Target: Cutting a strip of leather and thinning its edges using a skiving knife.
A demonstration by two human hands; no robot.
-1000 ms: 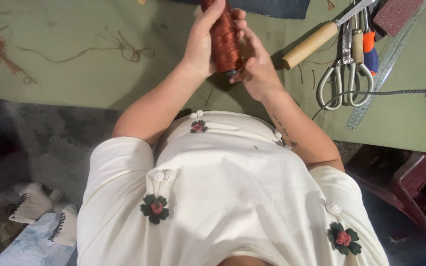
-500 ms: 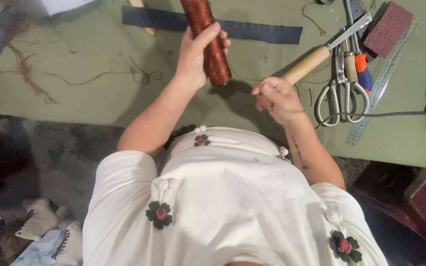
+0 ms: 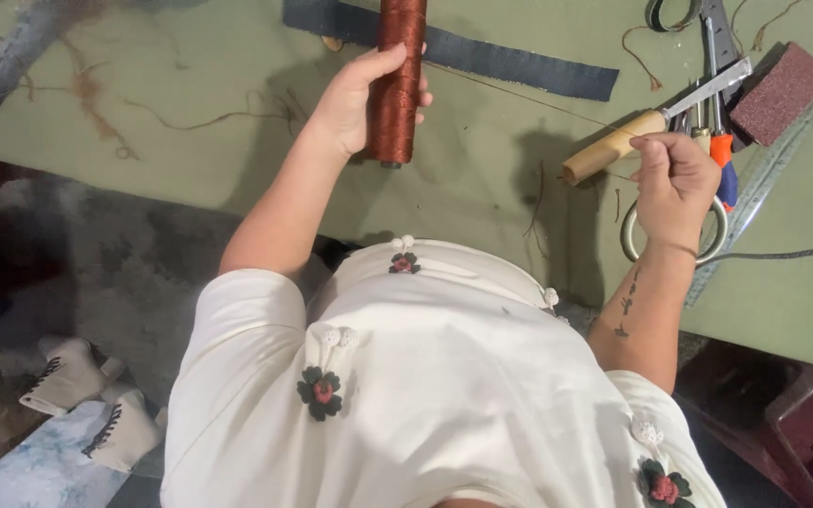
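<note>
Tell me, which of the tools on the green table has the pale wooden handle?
The knife-like tool lying slantwise just beside the right hand; the scissors under that hand have metal loops.

A green table (image 3: 482, 179) holds a dark blue strip (image 3: 482, 52) at its far edge. A wooden-handled tool (image 3: 618, 146), scissors (image 3: 708, 240) and a maroon sanding block (image 3: 781, 92) lie right of the strip. Loose brown threads (image 3: 96, 103) lie left of it.

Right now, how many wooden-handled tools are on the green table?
1: a wooden-handled tool with a metal blade lies just left of the right hand. Other tools beside the hand are partly hidden, so another handle might be covered.
</note>
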